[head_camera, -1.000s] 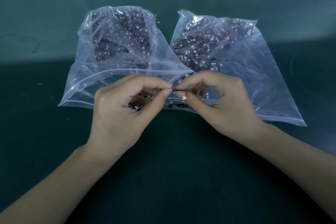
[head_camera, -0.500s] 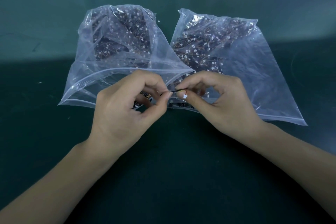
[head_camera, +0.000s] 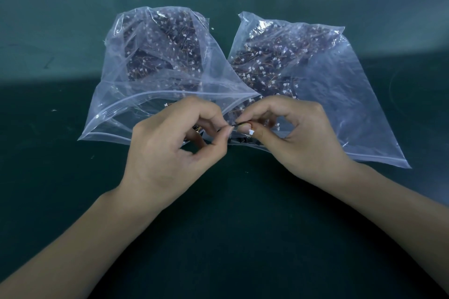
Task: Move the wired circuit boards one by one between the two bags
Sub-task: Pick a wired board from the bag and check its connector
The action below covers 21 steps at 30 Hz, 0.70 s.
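I've got both hands meeting right at the mouth of the left bag (head_camera: 155, 75), low on the green surface (head_camera: 73, 19). My left hand (head_camera: 170, 153) has thumb and forefinger pinched on one end of a thin dark wire (head_camera: 239, 124); my right hand (head_camera: 298, 138) pinches the other end, where a small white connector (head_camera: 251, 132) shows by the thumb. Whether a circuit board hangs from it, I cannot tell. The right bag (head_camera: 340, 94) lies just beside the left bag, their near corners overlapping, both stuffed with dark wired circuit boards (head_camera: 262, 65).
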Motion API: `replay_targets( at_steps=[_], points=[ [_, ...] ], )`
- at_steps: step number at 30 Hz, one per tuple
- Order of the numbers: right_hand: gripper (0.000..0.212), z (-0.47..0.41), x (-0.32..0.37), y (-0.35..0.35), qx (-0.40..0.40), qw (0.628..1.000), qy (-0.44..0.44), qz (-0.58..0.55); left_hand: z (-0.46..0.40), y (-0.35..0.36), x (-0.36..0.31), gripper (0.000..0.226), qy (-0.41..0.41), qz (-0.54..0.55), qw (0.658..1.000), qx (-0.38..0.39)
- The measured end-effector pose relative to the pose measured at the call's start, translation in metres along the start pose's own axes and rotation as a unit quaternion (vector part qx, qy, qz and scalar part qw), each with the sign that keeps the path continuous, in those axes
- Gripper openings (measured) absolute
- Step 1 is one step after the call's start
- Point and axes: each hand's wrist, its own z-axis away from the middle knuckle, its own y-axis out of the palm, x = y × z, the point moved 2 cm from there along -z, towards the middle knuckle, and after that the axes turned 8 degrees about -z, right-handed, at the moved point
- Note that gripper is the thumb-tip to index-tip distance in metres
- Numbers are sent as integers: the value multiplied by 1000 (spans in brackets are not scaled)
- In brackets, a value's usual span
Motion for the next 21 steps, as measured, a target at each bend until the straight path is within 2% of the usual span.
replay_targets(
  at_steps=[3, 7, 11, 16, 19, 21],
  points=[
    [13, 0, 0, 0, -3, 1000, 1, 2, 0, 0, 2, 10, 2, -6, 1000, 5],
    [12, 1, 1, 0, 1, 1000, -3, 8, 0, -1, 1, 20, -14, 9, 1000, 1],
    [12, 0, 1, -1, -1, 1000, -3, 10, 0, -1, 1, 13, 2, -8, 1000, 5],
    [14, 0, 4, -1, 2, 1000, 0, 17, 1, 0, 2, 24, -26, 11, 1000, -1],
    [14, -1, 5, -4, -7, 1000, 0, 30, 1, 1, 3, 15, -27, 12, 1000, -3],
    [22, -2, 5, -5, 13, 997, 11, 69, 0, 0, 7, 14, -41, 10, 999, 0]
  ],
)
